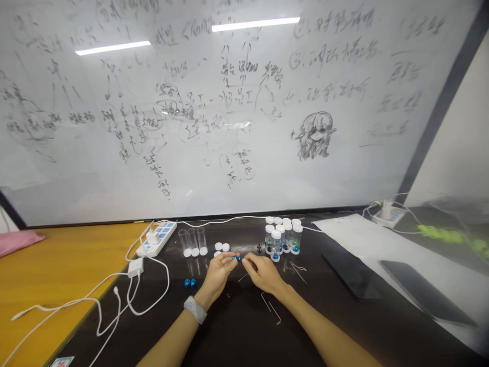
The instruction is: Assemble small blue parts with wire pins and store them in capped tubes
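My left hand (220, 272) pinches a small shiny blue metal piece (235, 258) between thumb and fingers. Close beside it, my right hand (263, 272) has its fingers closed near the blue piece; whatever they grip is too small to make out. Two more blue metal pieces (190, 283) lie on the dark table to the left. Several white caps (222, 246) lie just beyond my left hand. Small black parts (259, 248) are beyond my right hand. Bent hex keys (274, 312) rest on the table below my right hand, and a thin metal tool (298, 270) lies to its right.
Three clear tubes (192, 239) stand at the back left. Several white-capped tubes (275, 244) with coloured pieces inside cluster at the back right. A power strip (157, 238) and white cables (168, 275) occupy the left. Dark flat devices (349, 278) lie right, before a whiteboard (244, 127).
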Motion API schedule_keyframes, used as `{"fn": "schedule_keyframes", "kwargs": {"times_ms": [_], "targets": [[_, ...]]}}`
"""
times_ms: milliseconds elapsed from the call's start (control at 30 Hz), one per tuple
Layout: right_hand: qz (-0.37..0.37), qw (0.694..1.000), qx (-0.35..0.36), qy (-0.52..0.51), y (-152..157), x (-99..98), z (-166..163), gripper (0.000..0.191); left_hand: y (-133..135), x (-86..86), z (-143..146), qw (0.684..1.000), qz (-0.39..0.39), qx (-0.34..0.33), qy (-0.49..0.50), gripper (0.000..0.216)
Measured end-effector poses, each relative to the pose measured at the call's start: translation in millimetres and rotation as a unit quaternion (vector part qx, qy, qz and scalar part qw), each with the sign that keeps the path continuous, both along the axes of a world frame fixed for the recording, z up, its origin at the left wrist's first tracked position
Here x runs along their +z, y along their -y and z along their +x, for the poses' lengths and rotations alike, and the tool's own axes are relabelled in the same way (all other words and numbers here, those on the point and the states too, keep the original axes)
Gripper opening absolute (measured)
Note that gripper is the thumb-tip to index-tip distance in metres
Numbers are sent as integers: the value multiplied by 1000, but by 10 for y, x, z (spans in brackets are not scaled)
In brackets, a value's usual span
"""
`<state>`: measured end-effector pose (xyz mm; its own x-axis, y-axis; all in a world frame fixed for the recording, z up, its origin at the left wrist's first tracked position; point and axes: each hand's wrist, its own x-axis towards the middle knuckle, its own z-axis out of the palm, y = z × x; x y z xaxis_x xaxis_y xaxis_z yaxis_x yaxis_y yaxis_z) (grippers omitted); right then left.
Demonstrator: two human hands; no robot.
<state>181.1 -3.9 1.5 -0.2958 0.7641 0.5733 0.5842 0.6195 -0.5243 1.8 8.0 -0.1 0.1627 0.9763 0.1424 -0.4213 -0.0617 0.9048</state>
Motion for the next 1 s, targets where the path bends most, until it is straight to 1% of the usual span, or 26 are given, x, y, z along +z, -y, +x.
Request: {"fn": "schedule_keyframes", "kwargs": {"times_ms": [67,100,167,233,267,333,467,567,667,867,933,1000], "targets": [[-8,1000,5,-7,6,4,-1,16,0,1,-2,1000,4,1,-3,31],[-9,1000,8,-8,8,7,0,18,-1,1,-3,1000,7,0,-4,31],[-2,1000,6,-5,11,12,2,16,-2,-2,-5,1000,8,-1,-5,32],[-1,1000,2,-1,12,18,5,22,-2,-4,-7,1000,5,-3,-6,32],[-4,1000,2,-3,12,21,5,21,-2,-5,-7,1000,3,-3,-6,32],[-13,1000,7,-5,14,25,3,14,-2,-6,-6,1000,2,-4,-6,31],[-19,1000,17,5,25,22,-15,13,0,-12,-7,1000,10,-5,-17,32],[-31,999,29,-5,31,-2,-44,18,0,-22,-18,999,21,-9,-38,31],[-50,997,46,-35,22,-50,-79,21,-4,-31,-30,998,26,-10,-57,29],[-77,991,64,-87,-29,-149,-129,27,-24,-48,-38,995,39,9,-89,26],[-91,989,69,-95,-49,-157,-126,29,-23,-45,-37,996,33,9,-84,28],[-104,986,75,-106,-73,-151,-109,34,-14,-23,-32,998,16,-1,-56,32]]}}
